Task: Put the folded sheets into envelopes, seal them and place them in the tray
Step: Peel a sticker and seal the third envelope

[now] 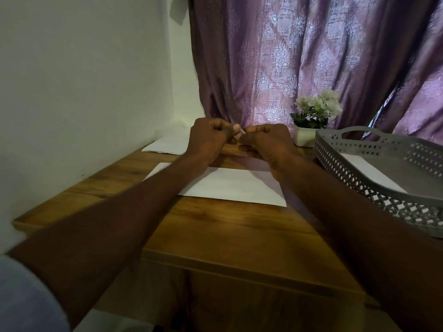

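A white envelope [230,185] lies flat on the wooden table [227,228] in front of me. Above its far edge my left hand [208,137] and my right hand [268,142] meet, fingers curled, and both pinch a small white scrap [241,133] between their fingertips. What the scrap is cannot be told. More white paper [167,146] lies at the back left by the wall. The grey perforated tray [374,178] stands at the right with a white envelope [369,171] inside it.
A white pot of pale flowers [311,121] stands at the back between my hands and the tray. A purple patterned curtain [311,56] hangs behind the table, and a white wall [84,80] runs along the left side. The table's front edge is near me.
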